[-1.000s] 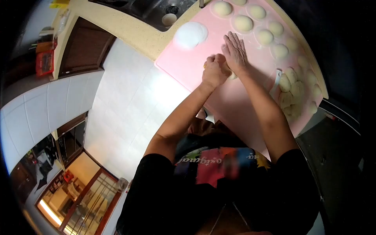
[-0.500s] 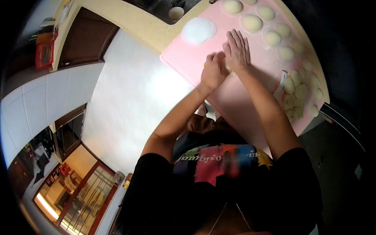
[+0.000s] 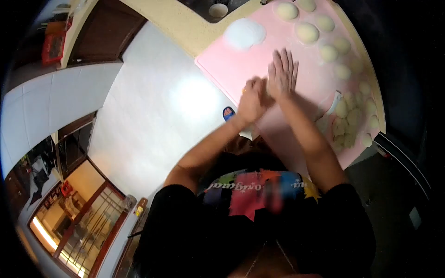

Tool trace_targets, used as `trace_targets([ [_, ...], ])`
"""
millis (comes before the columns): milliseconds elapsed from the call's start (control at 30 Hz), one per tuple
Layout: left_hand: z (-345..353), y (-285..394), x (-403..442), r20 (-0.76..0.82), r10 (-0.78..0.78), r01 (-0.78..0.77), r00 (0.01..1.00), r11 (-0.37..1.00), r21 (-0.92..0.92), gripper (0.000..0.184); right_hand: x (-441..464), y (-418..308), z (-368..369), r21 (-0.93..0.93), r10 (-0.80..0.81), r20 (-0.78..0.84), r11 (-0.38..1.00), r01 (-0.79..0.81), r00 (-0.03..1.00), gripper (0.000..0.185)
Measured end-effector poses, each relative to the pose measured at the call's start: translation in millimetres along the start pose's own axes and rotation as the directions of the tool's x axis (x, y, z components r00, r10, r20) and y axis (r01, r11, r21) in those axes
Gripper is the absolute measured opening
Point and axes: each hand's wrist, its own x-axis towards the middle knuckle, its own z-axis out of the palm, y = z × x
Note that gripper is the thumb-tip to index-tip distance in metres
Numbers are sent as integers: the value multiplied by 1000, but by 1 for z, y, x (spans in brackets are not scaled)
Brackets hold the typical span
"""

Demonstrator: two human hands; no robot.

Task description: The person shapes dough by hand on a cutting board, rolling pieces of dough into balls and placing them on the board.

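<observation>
My left hand is curled over the pink mat, its fingers wrapped round a small piece of dough mostly hidden between my hands. Beside it, touching or nearly so, my right hand lies flat with its fingers stretched forward, its palm edge by the dough. Beyond them sits a patch of white flour. Round dough balls stand in rows at the upper right. Several smaller dough pieces are heaped on the right, next to a white-handled tool.
The cream counter edge runs along the mat to a dark sink holding a white bowl. A foot in a blue slipper shows on the pale floor. Brown cabinets stand at the left.
The view has shifted, so the mat and dough balls appear farther right. My hands stay together around the dough, which now shows less. The blue slipper has come into view.
</observation>
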Motion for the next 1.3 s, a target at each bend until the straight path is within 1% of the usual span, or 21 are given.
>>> trace_targets([
  [67, -20, -3, 34, 134, -108, 119, 985, 990, -81, 55, 43, 6, 10, -20, -17, -13, 1000, 17, 1000, 53],
  [200, -8, -25, 85, -3, 57, -57, 998, 998, 15, 49, 86, 9, 24, -77, -92, 54, 992, 96, 994, 53],
  [267, -4, -16, 95, 44, -140, 138, 989, 990, 33, 58, 87, 12, 27, -80, -146, 86, 985, 152, 986, 54],
  [300, -12, 12, 80, -29, -211, 213, 977, 976, 42, 59, 84, 16, 32, 469, 15, 178, 877, -98, 984, 54],
  [333, 0, 9, 72, 14, -228, 225, 974, 968, 114, 65, 81, 17, 32, 825, 93, 342, 446, -347, 935, 54],
  [367, 14, 5, 55, -30, -135, 138, 990, 984, 111, 67, 58, 2, -4, 824, 141, 375, 401, -399, 916, 54],
  [400, 20, 7, 36, -74, -40, 48, 996, 993, 111, 69, 29, -2, -9, 819, 144, 379, 407, -404, 914, 54],
  [433, 24, 9, 16, -72, -37, 44, 997, 993, 108, 69, 0, 0, 5, 610, 166, 261, 735, -296, 951, 54],
  [467, 27, 13, -4, -83, -28, 37, 996, 995, 97, 70, -16, 2, 12, 286, 139, 143, 942, -175, 980, 54],
  [533, 23, 13, -11, -96, -25, 34, 995, 996, 86, 72, -25, 2, 9, 182, 126, 98, 973, -142, 987, 54],
  [633, 5, -9, 13, 51, 8, -4, 999, 996, -87, 73, 2, 5, 7, 62, 79, 48, 995, -82, 996, 55],
  [733, -9, -4, 59, 80, -110, 108, 991, 994, 31, 69, 47, 20, 22, -1, 20, 13, 1000, -20, 1000, 57],
  [867, -8, 6, 84, 212, -173, 162, 962, 984, 70, 69, 77, 17, 14, -30, -136, 180, 989, 143, 974, 60],
  [900, 2, 12, 73, 103, -194, 186, 976, 979, 84, 70, 75, 16, 12, 437, -39, 250, 896, -77, 967, 58],
  [933, 12, 17, 62, -5, -207, 206, 978, 974, 94, 72, 76, 8, 0, 774, 15, 349, 559, -297, 937, 57],
  [967, 19, 18, 48, -20, -183, 184, 983, 976, 116, 76, 56, 0, -16, 814, 73, 416, 414, -407, 907, 55],
  [1000, 26, 14, 28, -8, -174, 174, 985, 978, 119, 76, 28, 0, -16, 815, 87, 410, 411, -408, 908, 55],
  [1033, 34, 8, 7, -45, -61, 66, 997, 991, 116, 78, -3, 2, -2, 621, 143, 239, 738, -264, 960, 56],
  [1067, 40, 3, -6, -84, 52, -42, 995, 993, 114, 80, -24, 5, 8, 294, 124, 61, 946, -137, 990, 56],
  [1200, 29, -9, -21, -30, 111, -110, 993, 993, 34, 80, -40, 9, 9, 84, 139, 83, 986, -146, 987, 55],
  [1300, 17, -19, 31, -3, 36, -36, 999, 999, 0, 76, 3, 19, 10, -43, -22, 23, 999, 23, 999, 54],
])
